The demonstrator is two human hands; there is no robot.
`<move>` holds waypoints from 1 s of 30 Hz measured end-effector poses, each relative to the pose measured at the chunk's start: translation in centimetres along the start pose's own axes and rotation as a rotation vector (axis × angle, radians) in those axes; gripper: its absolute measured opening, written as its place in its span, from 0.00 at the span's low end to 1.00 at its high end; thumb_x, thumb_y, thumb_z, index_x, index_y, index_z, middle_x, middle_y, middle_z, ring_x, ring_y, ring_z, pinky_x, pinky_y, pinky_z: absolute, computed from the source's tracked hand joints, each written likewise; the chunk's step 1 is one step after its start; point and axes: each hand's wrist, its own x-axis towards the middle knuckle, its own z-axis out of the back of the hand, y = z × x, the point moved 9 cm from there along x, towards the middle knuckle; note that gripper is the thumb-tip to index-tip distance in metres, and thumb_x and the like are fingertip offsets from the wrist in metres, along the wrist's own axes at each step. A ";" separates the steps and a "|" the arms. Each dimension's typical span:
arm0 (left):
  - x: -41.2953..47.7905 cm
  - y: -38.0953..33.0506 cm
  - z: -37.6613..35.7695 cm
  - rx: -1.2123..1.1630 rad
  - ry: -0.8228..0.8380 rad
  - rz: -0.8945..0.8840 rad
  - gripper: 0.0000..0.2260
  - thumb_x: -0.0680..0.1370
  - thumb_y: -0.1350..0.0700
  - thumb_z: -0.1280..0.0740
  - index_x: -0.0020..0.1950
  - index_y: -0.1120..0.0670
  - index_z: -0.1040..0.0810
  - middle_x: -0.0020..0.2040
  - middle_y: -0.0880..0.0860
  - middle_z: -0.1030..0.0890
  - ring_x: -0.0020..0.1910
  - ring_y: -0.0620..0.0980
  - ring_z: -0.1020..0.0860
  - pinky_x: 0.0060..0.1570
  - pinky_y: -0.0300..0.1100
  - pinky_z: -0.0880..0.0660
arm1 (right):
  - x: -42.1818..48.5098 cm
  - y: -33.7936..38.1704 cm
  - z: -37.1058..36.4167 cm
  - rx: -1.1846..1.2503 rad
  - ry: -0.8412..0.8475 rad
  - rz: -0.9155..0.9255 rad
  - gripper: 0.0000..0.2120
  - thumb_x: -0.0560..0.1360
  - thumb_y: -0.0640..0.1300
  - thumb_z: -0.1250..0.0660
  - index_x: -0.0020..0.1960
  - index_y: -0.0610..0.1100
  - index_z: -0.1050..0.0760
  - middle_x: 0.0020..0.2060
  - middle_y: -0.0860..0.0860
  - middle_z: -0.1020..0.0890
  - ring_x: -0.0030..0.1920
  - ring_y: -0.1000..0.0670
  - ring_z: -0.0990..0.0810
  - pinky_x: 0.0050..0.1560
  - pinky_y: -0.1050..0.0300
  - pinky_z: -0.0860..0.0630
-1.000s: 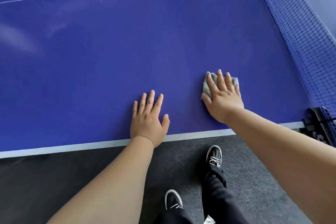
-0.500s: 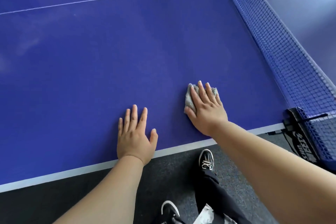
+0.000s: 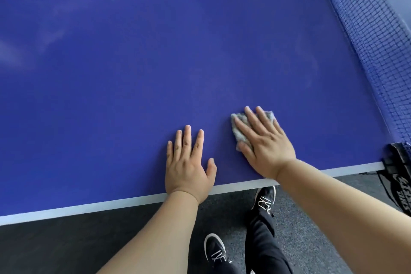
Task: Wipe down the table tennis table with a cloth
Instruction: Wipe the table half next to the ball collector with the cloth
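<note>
The blue table tennis table (image 3: 133,69) fills most of the view, with a white line along its near edge. A small grey cloth (image 3: 239,131) lies flat on the blue surface close to that edge. My right hand (image 3: 264,142) presses on the cloth with straight, spread fingers, so only the cloth's left side and far corner show. My left hand (image 3: 189,162) rests flat on the bare table just left of it, fingers straight, holding nothing.
The blue net (image 3: 367,35) runs along the right side, ending at a black clamp (image 3: 400,173) on the table's near edge. Below the edge lies dark grey carpet (image 3: 66,247), where my black shoes (image 3: 214,249) stand.
My right hand with the cloth has slid back toward the near edge over the last second. My left hand has stayed flat on the table.
</note>
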 end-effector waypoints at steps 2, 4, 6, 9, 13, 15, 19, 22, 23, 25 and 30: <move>0.0 0.0 0.0 0.004 0.003 -0.002 0.35 0.79 0.39 0.48 0.85 0.45 0.52 0.85 0.52 0.56 0.84 0.53 0.57 0.82 0.58 0.53 | 0.6 -0.4 0.1 0.004 -0.044 -0.054 0.30 0.83 0.65 0.51 0.83 0.60 0.49 0.83 0.54 0.47 0.83 0.46 0.53 0.81 0.41 0.48; -0.1 -0.1 0.0 -0.001 0.008 -0.003 0.35 0.79 0.39 0.47 0.85 0.46 0.51 0.86 0.52 0.55 0.84 0.53 0.57 0.82 0.58 0.53 | 0.4 -0.3 0.0 -0.007 -0.082 -0.030 0.30 0.83 0.65 0.49 0.83 0.58 0.44 0.83 0.53 0.44 0.83 0.45 0.50 0.81 0.41 0.47; -0.1 -0.1 0.0 -0.005 0.003 -0.001 0.35 0.79 0.39 0.47 0.85 0.46 0.50 0.86 0.52 0.55 0.84 0.53 0.57 0.81 0.58 0.53 | 0.3 -0.4 0.2 -0.005 -0.116 -0.024 0.30 0.83 0.64 0.49 0.82 0.57 0.42 0.82 0.52 0.42 0.83 0.45 0.49 0.81 0.41 0.47; -0.1 -0.2 0.2 -0.010 0.004 -0.009 0.35 0.79 0.39 0.48 0.85 0.46 0.50 0.86 0.52 0.55 0.84 0.54 0.58 0.81 0.58 0.54 | 0.4 -0.3 0.4 -0.008 -0.111 -0.026 0.30 0.82 0.64 0.47 0.82 0.57 0.42 0.82 0.52 0.42 0.83 0.45 0.48 0.81 0.42 0.47; 0.0 -0.1 0.4 -0.046 0.018 -0.029 0.34 0.79 0.38 0.49 0.85 0.45 0.49 0.85 0.52 0.53 0.84 0.54 0.55 0.82 0.55 0.57 | 0.3 -0.1 0.5 -0.013 -0.114 -0.013 0.30 0.82 0.63 0.48 0.82 0.56 0.42 0.82 0.52 0.42 0.83 0.45 0.48 0.81 0.43 0.49; 1.1 0.7 1.7 -0.098 -0.029 -0.057 0.31 0.79 0.40 0.46 0.82 0.48 0.38 0.83 0.54 0.42 0.81 0.56 0.43 0.81 0.54 0.50 | 0.4 -0.2 0.5 -0.007 -0.105 -0.026 0.30 0.82 0.64 0.48 0.82 0.56 0.41 0.82 0.52 0.42 0.83 0.46 0.49 0.81 0.42 0.49; 5.5 5.1 3.6 -0.090 -0.065 0.030 0.30 0.82 0.43 0.43 0.83 0.50 0.39 0.84 0.54 0.44 0.82 0.56 0.46 0.81 0.55 0.52 | 0.3 -0.2 0.4 0.006 -0.090 -0.040 0.32 0.81 0.64 0.48 0.82 0.56 0.41 0.82 0.53 0.43 0.83 0.47 0.49 0.81 0.42 0.47; 6.7 6.0 2.7 0.033 -0.048 0.073 0.33 0.80 0.38 0.51 0.85 0.47 0.49 0.85 0.53 0.52 0.84 0.55 0.54 0.81 0.57 0.55 | 0.4 -0.5 0.3 0.011 -0.101 -0.045 0.33 0.80 0.64 0.48 0.82 0.54 0.41 0.82 0.52 0.43 0.83 0.48 0.49 0.81 0.42 0.47; 6.8 5.9 2.5 0.053 -0.056 0.069 0.34 0.80 0.37 0.52 0.85 0.47 0.49 0.85 0.53 0.53 0.84 0.56 0.54 0.81 0.57 0.55 | 0.5 -0.5 0.3 0.018 -0.110 -0.048 0.33 0.81 0.64 0.48 0.82 0.53 0.41 0.82 0.52 0.43 0.83 0.48 0.50 0.81 0.43 0.47; 6.8 6.0 2.4 0.054 -0.077 0.072 0.34 0.79 0.37 0.54 0.85 0.46 0.49 0.85 0.52 0.52 0.84 0.56 0.54 0.81 0.57 0.55 | 0.4 -0.6 0.3 0.037 -0.125 -0.058 0.32 0.81 0.64 0.48 0.83 0.53 0.43 0.83 0.53 0.44 0.83 0.49 0.51 0.81 0.43 0.48; 6.9 6.4 2.3 0.058 -0.098 0.085 0.35 0.78 0.36 0.56 0.85 0.45 0.51 0.85 0.51 0.53 0.84 0.54 0.55 0.82 0.56 0.55 | 2.9 -2.5 0.1 0.065 -0.109 -0.339 0.34 0.81 0.66 0.57 0.84 0.57 0.55 0.84 0.53 0.54 0.83 0.50 0.58 0.82 0.44 0.56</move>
